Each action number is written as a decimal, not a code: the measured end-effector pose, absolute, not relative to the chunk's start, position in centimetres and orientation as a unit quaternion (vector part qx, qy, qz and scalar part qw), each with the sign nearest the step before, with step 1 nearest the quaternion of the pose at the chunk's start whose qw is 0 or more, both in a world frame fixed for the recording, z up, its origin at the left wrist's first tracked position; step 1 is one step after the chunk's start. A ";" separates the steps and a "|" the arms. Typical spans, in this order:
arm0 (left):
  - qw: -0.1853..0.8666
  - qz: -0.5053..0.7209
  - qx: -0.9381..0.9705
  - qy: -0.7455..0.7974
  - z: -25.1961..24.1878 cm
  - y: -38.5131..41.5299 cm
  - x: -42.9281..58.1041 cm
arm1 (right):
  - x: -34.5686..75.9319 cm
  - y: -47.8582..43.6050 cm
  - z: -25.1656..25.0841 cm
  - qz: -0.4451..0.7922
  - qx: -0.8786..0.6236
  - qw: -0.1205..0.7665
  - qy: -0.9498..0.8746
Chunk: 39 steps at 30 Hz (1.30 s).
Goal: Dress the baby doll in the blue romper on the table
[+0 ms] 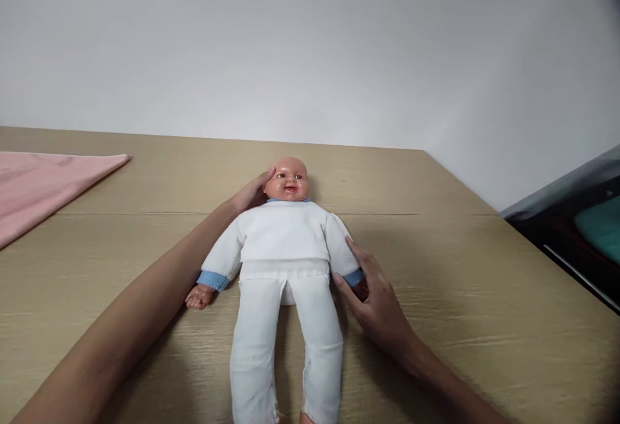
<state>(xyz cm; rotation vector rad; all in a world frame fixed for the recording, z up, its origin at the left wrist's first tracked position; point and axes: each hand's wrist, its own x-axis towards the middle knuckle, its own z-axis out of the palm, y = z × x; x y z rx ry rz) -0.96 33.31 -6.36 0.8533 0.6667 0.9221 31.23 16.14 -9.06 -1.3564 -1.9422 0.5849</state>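
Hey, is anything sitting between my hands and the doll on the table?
Nothing visible. The left hand touches the doll at its head, the right hand lies against its sleeve; the pink cloth lies far off.

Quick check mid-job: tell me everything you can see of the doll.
The doll is a bald, smiling baby with a glossy plastic-looking head, in a white cloth top with blue cuffs and white trousers. It lies face up on the wooden table, arms spread, legs toward the camera, feet cut off. The left hand cups its head; the right hand rests its fingers on one sleeve by the cuff.
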 end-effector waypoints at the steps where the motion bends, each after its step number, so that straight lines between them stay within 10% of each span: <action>1: 0.757 0.423 0.387 0.313 -6.6 33.5 -0.9 | 31.3 16.2 -9.1 0.219 -0.521 0.339 -0.752; 39: 0.742 0.405 0.380 0.375 -6.9 33.3 -0.8 | 32.6 16.7 -8.2 0.310 -0.560 0.387 -0.663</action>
